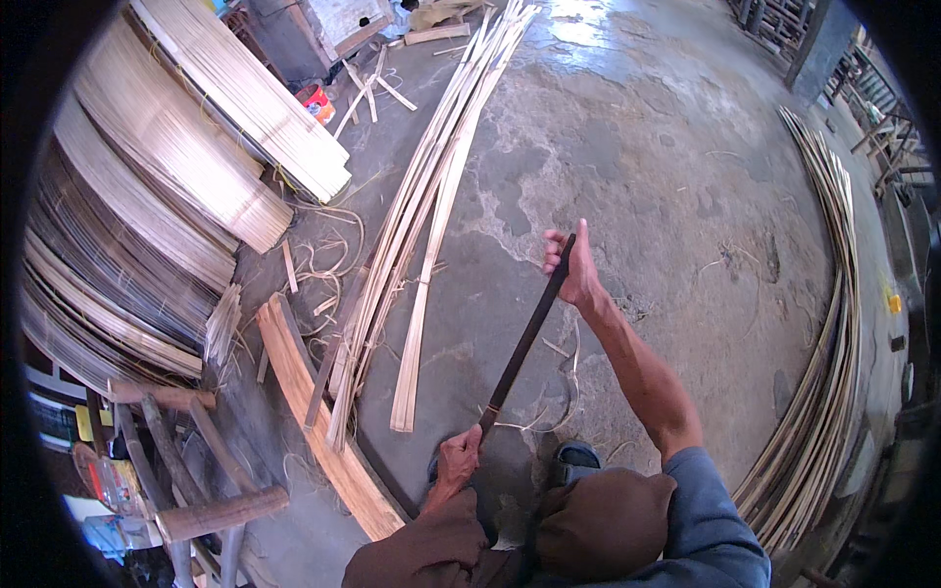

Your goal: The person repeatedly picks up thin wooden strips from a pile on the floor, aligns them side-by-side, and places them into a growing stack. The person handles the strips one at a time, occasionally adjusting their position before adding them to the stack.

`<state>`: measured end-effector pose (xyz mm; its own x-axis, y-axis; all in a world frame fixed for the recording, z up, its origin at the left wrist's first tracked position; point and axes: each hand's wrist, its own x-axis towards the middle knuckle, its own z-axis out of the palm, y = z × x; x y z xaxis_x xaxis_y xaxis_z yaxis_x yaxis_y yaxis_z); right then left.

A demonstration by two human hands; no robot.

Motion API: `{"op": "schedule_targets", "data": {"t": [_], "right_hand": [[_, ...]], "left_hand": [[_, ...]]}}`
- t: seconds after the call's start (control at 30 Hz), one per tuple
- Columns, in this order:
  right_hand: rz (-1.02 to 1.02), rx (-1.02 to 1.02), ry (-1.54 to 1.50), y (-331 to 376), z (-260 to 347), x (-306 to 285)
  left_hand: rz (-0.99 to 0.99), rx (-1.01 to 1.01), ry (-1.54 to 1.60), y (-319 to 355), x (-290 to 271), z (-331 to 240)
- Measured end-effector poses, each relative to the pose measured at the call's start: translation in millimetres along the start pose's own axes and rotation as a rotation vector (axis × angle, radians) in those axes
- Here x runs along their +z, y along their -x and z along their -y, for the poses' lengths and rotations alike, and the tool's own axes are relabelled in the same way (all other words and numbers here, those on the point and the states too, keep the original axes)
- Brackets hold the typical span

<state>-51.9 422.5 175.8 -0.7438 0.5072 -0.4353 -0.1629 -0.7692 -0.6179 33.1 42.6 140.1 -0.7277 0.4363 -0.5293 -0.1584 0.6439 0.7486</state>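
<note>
Head view: a long, narrow, dark brown bar (529, 338), its material not determinable, is held aslant above the grey concrete floor (647, 147), running from near left to far right ahead of the person. Left hand (459, 458) is closed in a fist around the near end. Right hand (573, 267) is at the far end, thumb straight and fingers partly curled about the bar; firmness of that hold cannot be told. As to progress, judged from present condition: slatted pale and dark strip panels (186, 147) stacked at far left appear completed, and cut strips lie sorted in a long pale bundle (421, 206) left of centre and a long mixed-tone bundle (823, 412) at right. Loose curled thin strips (573, 382) beside the bar suggest cutting has been done. Outstanding: no strip is seen against the bar, and both bundles appear unassembled. Remaining quantity cannot be established.
</note>
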Motion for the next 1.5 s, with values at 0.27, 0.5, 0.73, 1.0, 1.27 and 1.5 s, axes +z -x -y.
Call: {"op": "schedule_targets", "data": {"t": [0.27, 0.5, 0.73, 1.0, 1.27, 1.5], "right_hand": [[0.014, -0.256, 0.55, 35.1, 1.1, 109.3], [0.391, -0.518, 0.885, 81.3, -35.4, 174.7], [0.722, -0.487, 1.065, 142.4, -75.3, 241.3], [0.964, -0.688, 1.197, 201.4, -127.7, 264.6], [1.078, -0.796, 1.312, 230.2, -163.5, 257.5], [0.616, -0.406, 0.914, 89.6, -2.1, 196.1]], "left_hand": [[-0.121, 0.106, -0.231, -23.3, 22.4, 5.0], [-0.27, 0.26, -0.276, -33.7, 42.6, 41.3], [-0.222, 0.248, -0.155, -32.8, 36.2, 34.4], [-0.169, 0.269, -0.267, -40.5, 38.0, 66.1], [-0.2, 0.29, -0.243, -64.0, 34.8, 66.8], [-0.146, 0.199, -0.067, -55.0, -26.7, 21.1]]}}
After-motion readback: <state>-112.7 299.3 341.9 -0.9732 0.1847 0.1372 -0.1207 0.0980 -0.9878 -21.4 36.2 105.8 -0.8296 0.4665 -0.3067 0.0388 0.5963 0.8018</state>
